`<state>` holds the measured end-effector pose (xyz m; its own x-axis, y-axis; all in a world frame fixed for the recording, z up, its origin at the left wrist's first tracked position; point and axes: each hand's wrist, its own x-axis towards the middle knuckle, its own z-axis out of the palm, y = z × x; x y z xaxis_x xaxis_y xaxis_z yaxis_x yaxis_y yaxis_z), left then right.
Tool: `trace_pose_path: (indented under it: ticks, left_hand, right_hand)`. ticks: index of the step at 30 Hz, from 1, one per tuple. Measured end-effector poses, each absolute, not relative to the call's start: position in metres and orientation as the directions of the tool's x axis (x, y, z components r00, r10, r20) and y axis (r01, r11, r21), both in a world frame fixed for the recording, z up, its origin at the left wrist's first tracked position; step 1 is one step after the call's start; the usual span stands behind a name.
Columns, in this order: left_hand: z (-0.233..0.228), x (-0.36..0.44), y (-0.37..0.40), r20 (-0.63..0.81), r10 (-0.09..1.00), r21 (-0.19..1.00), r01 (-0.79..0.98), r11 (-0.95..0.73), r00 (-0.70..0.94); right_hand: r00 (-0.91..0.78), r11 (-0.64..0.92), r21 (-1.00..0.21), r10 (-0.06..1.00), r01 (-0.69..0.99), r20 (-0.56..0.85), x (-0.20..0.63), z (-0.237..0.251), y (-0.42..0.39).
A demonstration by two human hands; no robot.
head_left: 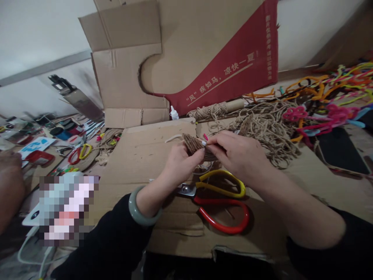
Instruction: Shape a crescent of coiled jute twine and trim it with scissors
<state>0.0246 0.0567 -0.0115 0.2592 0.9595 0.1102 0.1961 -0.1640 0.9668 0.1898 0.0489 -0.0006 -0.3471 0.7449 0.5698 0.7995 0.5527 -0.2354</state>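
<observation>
Item: coiled twine piece [196,147], held between my left hand [177,165] and my right hand [237,155], just above the cardboard sheet [140,155]. Grip: both hands closed on it, left thumb and fingers pinching the near edge, right fingertips pressing the far side; the piece is partly hidden by my fingers. Condition: several tight rounds of twine are wound, so by my judgement the winding is part done; how much is left I cannot tell. Just below the grip: scissors [221,202] with one yellow and one red loop, lying flat, untouched. Beyond the grip: loose twine heap [268,128], a twine spool [212,111], a small glue bottle [174,113]. Far right of the grip: coloured pipe cleaners [329,101]. Behind: cut cardboard box [125,74].
</observation>
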Motion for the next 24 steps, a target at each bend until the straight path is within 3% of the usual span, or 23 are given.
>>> trace_pose_path:
  ticks: [9,12,15,20,24]
  left_hand:
    - [-0.008,0.028,0.053,0.131,0.958,0.96,0.21,-0.187,0.256]
    - [-0.005,0.028,0.055,0.08,0.98,0.985,0.135,-0.106,0.181]
    - [-0.003,0.024,0.061,0.018,0.999,0.998,-0.055,-0.015,0.046]
    - [0.0,0.019,0.067,-0.026,0.999,0.958,-0.287,0.017,-0.027]
    - [0.001,0.021,0.066,-0.023,1.0,0.927,-0.376,0.015,-0.015]
  right_hand:
    - [-0.326,0.507,-0.187,0.753,0.842,0.572,0.19,-0.001,0.047]
    - [-0.28,0.546,-0.316,0.748,0.776,0.602,0.191,0.002,0.048]
    - [-0.186,0.537,-0.495,0.783,0.683,0.593,0.192,0.006,0.049]
    - [-0.13,0.365,-0.733,0.925,0.574,0.358,0.191,0.003,0.058]
    - [-0.175,0.255,-0.866,0.965,0.43,0.198,0.187,-0.007,0.065]
